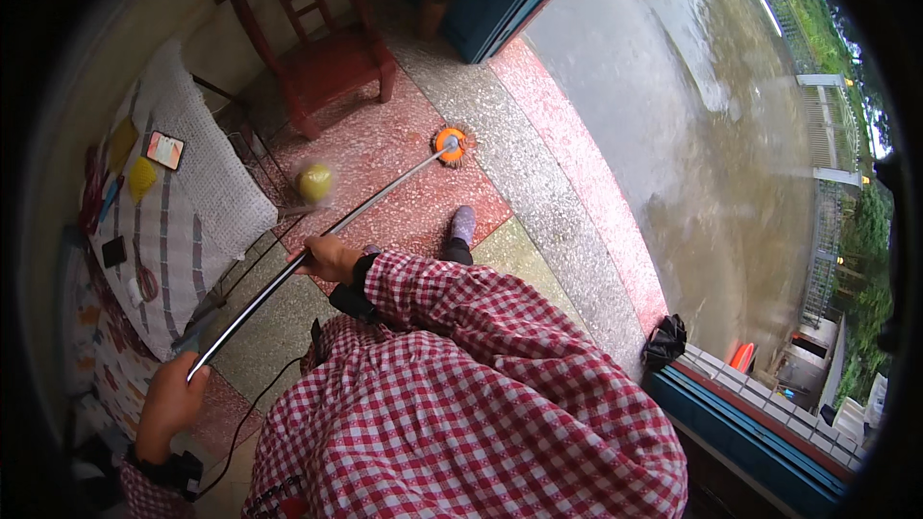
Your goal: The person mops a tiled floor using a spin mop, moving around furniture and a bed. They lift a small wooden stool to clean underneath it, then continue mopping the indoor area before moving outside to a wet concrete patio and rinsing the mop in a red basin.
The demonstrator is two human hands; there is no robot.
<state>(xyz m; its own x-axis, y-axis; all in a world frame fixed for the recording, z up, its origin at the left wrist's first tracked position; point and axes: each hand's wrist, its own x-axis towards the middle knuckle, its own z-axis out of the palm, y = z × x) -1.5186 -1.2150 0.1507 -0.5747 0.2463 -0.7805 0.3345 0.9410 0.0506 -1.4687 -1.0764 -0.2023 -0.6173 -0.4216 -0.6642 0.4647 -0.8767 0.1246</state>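
A long metal pole (pixel 382 194) runs diagonally from the lower left up to a round orange brush head (pixel 451 146), whose bristles rest on the terrazzo floor. At the pole's near end, my left hand (pixel 171 400) is closed around it. My right hand (pixel 330 258) grips the shaft farther along, around its middle. Both wrists carry black bands. Just left of the shaft is a yellow-green round object (pixel 314 182), blurred, its kind unclear. My shoe (pixel 463 222) stands on the floor to the right of the shaft.
A red wooden chair (pixel 328 68) stands against the wall. To the left, a cloth-covered table (pixel 187 245) holds a lit phone (pixel 165 150), a dark device (pixel 114 252) and a yellow cloth piece (pixel 142 179). A blue door (pixel 461 0) borders the doorway; a black bag (pixel 665 342) lies beside the sill.
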